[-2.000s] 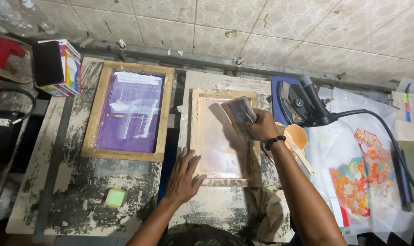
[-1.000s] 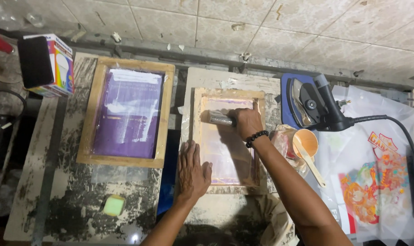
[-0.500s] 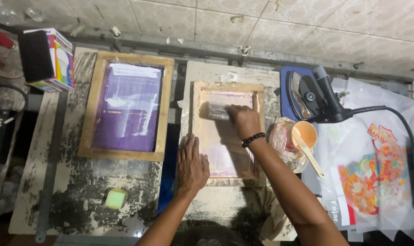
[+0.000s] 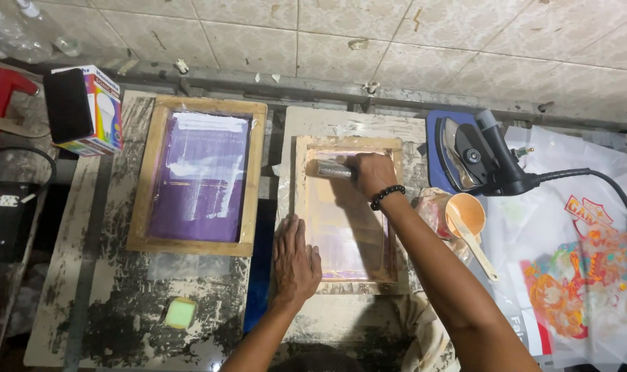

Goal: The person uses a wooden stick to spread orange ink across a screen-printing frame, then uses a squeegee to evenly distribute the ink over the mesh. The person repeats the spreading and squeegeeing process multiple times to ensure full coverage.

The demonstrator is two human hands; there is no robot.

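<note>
The right hand [image 4: 372,173] hides part of the squeegee [image 4: 330,169], and the printed sheet [image 4: 575,275] runs off the right edge

Both forearms bare, no sleeves; black beaded bracelet [image 4: 387,197] on right wrist.

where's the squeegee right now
In the head view the squeegee is in the right hand, at the far end of the middle wooden frame, left of the iron.

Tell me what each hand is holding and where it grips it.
The right hand grips a squeegee by its handle, at the right end. The left hand holds nothing; it presses flat on the wooden frame.
</note>
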